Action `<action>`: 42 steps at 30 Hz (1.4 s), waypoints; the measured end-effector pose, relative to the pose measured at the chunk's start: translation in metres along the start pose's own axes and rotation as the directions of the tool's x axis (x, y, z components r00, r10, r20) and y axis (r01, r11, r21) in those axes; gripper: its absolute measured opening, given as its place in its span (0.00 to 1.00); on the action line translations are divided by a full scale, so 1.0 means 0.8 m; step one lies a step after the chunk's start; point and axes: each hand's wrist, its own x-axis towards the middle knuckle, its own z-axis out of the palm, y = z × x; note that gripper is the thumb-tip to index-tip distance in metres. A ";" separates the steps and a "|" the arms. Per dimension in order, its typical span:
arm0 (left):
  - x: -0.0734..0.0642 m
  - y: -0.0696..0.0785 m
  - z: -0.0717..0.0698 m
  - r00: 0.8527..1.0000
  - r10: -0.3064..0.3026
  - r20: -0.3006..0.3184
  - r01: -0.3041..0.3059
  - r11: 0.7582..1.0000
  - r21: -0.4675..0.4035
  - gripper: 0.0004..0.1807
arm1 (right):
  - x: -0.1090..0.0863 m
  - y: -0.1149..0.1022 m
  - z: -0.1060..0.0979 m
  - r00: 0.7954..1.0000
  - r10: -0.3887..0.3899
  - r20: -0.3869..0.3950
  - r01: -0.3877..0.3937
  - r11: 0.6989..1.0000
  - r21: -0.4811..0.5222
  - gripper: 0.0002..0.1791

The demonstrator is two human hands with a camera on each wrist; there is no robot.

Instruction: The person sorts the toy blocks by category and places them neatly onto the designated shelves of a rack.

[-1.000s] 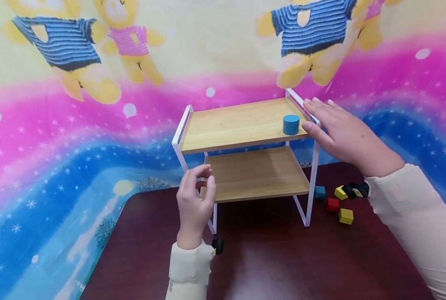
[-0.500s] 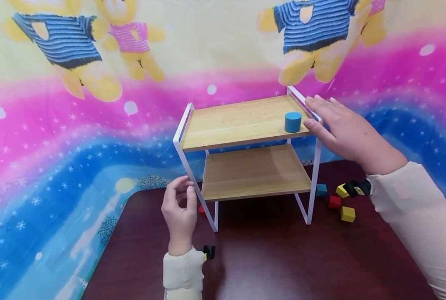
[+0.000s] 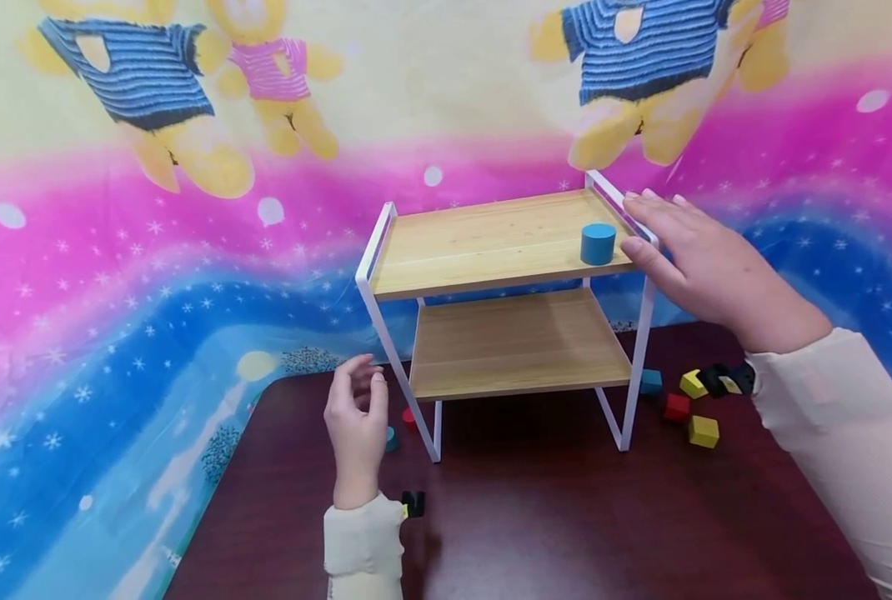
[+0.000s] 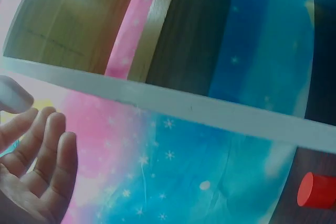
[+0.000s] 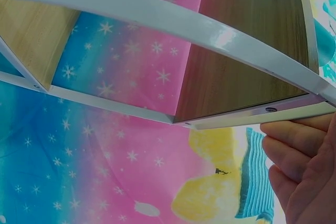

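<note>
A two-tier shelf (image 3: 491, 237) with wooden boards and white metal frames stands on the table. One blue cylinder block (image 3: 598, 244) stands at the right front of the top board. My right hand (image 3: 724, 271) lies with straight fingers along the right top rail, its thumb tip close beside the cylinder; in the right wrist view its fingertips (image 5: 286, 135) are at the frame. My left hand (image 3: 358, 433) is raised left of the shelf's left leg, fingers loosely bent and holding nothing. In the left wrist view the left hand (image 4: 39, 166) is beside the white frame bar (image 4: 173, 103).
Right of the shelf lie yellow blocks (image 3: 704, 432), a red block (image 3: 676, 407) and a blue block (image 3: 650, 382). By the left leg are a red cylinder (image 4: 317, 190) and a small teal block (image 3: 391, 439). A bear-print cloth (image 3: 153, 250) hangs behind the dark table (image 3: 536, 517).
My left hand has moved left, from in front of the lower board to outside the left leg, uncovering the red and teal blocks. The right hand stays at the rail.
</note>
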 end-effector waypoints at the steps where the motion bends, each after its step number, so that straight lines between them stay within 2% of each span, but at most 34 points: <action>1: 0.001 -0.001 -0.001 1.000 -0.014 0.008 0.014 1.000 0.008 0.14 | 0.000 0.000 0.000 1.000 0.000 -0.001 0.000 1.000 0.002 0.38; 7: 0.001 -0.008 -0.006 0.992 -0.114 0.055 0.111 0.992 0.057 0.15 | 0.002 -0.001 -0.001 1.000 -0.005 -0.002 0.005 1.000 0.003 0.38; 13: 0.001 -0.020 -0.007 0.973 -0.205 0.102 0.196 0.977 0.087 0.15 | 0.001 0.001 -0.003 1.000 0.000 0.003 0.000 1.000 0.003 0.37; 19: 0.000 -0.036 -0.008 0.953 -0.272 0.132 0.257 0.959 0.124 0.16 | 0.001 0.003 -0.004 1.000 0.003 0.001 -0.003 1.000 0.001 0.38; 24: -0.006 -0.052 -0.009 0.931 -0.330 0.157 0.300 0.936 0.186 0.15 | 0.001 0.004 -0.002 1.000 0.006 0.006 -0.006 1.000 -0.002 0.38; 30: -0.014 -0.069 -0.009 0.905 -0.384 0.183 0.344 0.914 0.215 0.16 | 0.001 0.004 0.000 1.000 0.005 0.004 -0.005 1.000 0.002 0.38; 37: -0.021 -0.082 -0.011 0.858 -0.481 0.183 0.426 0.863 0.273 0.17 | 0.002 0.002 0.001 1.000 0.007 0.007 -0.007 1.000 0.000 0.38; 42: -0.023 -0.089 -0.011 0.830 -0.519 0.204 0.449 0.838 0.309 0.18 | 0.002 0.002 0.001 1.000 0.012 0.008 -0.012 1.000 0.003 0.38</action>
